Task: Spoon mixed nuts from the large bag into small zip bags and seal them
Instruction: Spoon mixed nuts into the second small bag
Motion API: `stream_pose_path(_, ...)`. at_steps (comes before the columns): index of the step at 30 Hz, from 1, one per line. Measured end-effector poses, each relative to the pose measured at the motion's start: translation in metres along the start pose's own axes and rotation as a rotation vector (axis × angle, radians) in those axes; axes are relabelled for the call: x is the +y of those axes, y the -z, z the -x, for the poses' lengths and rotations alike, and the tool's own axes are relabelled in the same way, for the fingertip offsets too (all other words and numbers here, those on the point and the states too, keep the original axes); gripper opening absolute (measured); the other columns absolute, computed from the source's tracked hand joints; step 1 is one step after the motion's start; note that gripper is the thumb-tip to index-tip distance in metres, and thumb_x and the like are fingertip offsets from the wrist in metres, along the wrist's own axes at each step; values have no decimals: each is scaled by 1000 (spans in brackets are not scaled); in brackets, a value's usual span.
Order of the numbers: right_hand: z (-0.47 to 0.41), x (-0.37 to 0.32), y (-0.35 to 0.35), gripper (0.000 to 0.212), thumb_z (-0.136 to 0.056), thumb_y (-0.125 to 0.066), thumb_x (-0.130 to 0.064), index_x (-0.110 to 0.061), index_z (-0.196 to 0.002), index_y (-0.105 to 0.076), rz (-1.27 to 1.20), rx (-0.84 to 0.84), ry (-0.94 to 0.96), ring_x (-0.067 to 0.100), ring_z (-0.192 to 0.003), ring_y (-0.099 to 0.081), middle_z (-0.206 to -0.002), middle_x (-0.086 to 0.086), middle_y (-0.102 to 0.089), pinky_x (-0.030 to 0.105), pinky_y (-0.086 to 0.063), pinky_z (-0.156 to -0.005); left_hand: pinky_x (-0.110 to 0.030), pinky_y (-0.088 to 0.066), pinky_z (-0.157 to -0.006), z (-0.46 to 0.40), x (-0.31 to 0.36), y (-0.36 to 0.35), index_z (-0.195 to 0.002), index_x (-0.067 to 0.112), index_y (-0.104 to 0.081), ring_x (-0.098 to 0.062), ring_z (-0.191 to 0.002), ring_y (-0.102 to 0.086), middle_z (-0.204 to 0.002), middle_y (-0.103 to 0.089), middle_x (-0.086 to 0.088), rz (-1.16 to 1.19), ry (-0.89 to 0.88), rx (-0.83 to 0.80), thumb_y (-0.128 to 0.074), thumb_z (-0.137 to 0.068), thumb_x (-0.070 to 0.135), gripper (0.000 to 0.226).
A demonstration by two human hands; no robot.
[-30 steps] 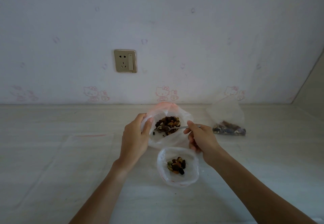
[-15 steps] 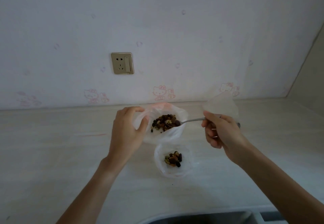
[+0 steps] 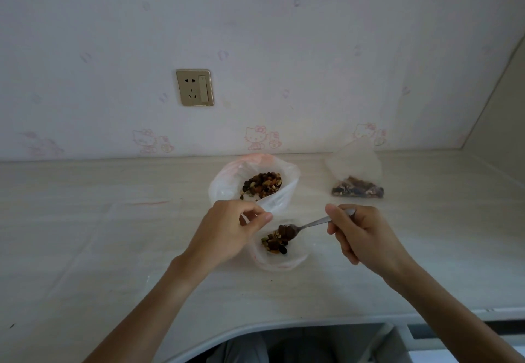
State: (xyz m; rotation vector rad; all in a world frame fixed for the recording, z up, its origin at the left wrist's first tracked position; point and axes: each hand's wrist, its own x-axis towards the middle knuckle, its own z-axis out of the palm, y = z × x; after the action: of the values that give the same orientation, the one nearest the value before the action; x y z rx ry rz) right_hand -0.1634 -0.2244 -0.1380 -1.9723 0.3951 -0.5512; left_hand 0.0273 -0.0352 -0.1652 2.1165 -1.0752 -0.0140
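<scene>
Both forearms reach forward over the counter (image 3: 85, 249): the left hand (image 3: 227, 232) pinches the rim of the small zip bag (image 3: 284, 257), while the right hand (image 3: 360, 235) grips a spoon (image 3: 306, 225) loaded with nuts, tipped over that bag's mouth. Just behind, the large bag (image 3: 255, 183) lies open with mixed nuts (image 3: 262, 185) inside. Farther right, near the wall, sits a filled bag (image 3: 356, 181).
</scene>
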Motion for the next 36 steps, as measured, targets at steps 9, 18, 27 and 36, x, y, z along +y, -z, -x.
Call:
stream_pose_path(9, 7, 5, 11, 41, -107, -47, -41, -20, -75, -64, 719, -46, 669, 13, -44, -45, -58, -11, -50, 30, -42, -43, -25, -52, -64, -2, -6, 2, -80, 32, -74, -3, -59, -65, -67, -70, 16, -26, 51, 17, -67, -99, 43, 23)
stream_pose_path(18, 1, 7, -2, 49, -105, -49, -44, -15, -69, -64, 125, 82, 370, 13, -38, -45, -51, 1, -54, 26, -39, -41, -24, -52, -64, -3, -5, 4, -93, 31, -77, -2, -69, -64, -81, -71, 18, -242, -31, 74, -61, -100, 51, 27)
stream_pose_path(27, -35, -1, -24, 48, -104, -57, -38, -17, -62, -68, -340, 46, -139, 19, -40, -42, -53, 9, -50, 22, -33, -38, -22, -44, -53, -15, -4, 26, -87, 38, -77, 1, -59, -63, -77, -70, 28, -127, -32, 185, -68, -94, 50, 16)
stream_pose_path(36, -78, -2, -42, 49, -108, -46, -38, -8, -74, -65, -316, 69, -286, 19, -39, -45, -53, 6, -53, 24, -28, -37, -29, -55, -68, -64, -8, 43, -97, 29, -74, -4, -74, -63, -88, -67, 16, -114, -56, 476, -76, -91, 39, 12)
